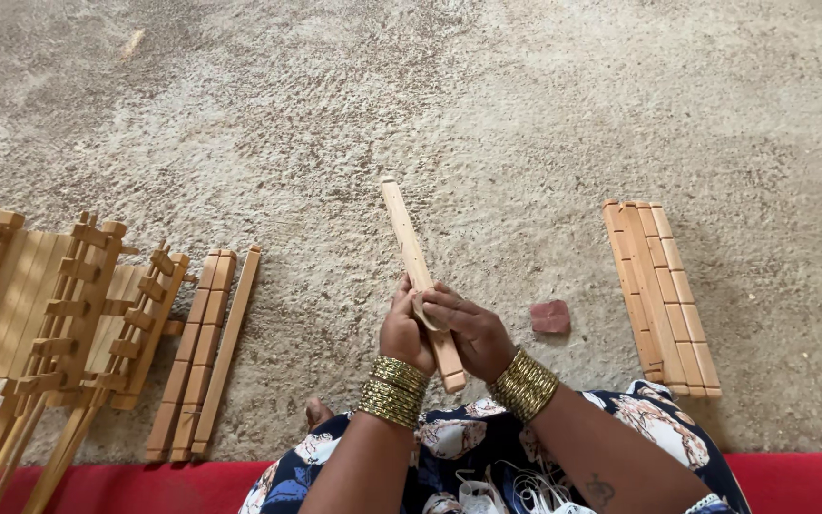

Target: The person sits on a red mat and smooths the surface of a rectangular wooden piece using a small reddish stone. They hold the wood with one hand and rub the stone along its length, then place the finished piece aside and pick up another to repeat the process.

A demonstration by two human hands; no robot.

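Closest to me is the flowered cloth over my lap [449, 447], with the red mat edge [145, 485] under it; beyond that the rough concrete floor [525, 114] carries everything else. Far to the left of my fingers stand the assembled slatted wooden frames [59, 324], the biggest things here. Well off to the right of my fingers lies a flat row of notched wooden slats [663, 295]; to the left, between the frames and my hands, a smaller bundle of three slats [204, 352] lies side by side.

Between my fingers is the one wooden slat [418, 271], tilted, far end pointing away from me and near end poking out below my palms. My left hand [403, 333] is closed around its lower part from the left. My right hand [473, 333] wraps it from the right, fingers curled over what looks like a small pale scrap pressed to the wood; I cannot tell what it is. Just right of my right fingers, a small reddish block [550, 316] rests on the floor.

To do this well, I judge the left hand should hold the slat steady while the right works evenly along its face, not rocking over the edges.
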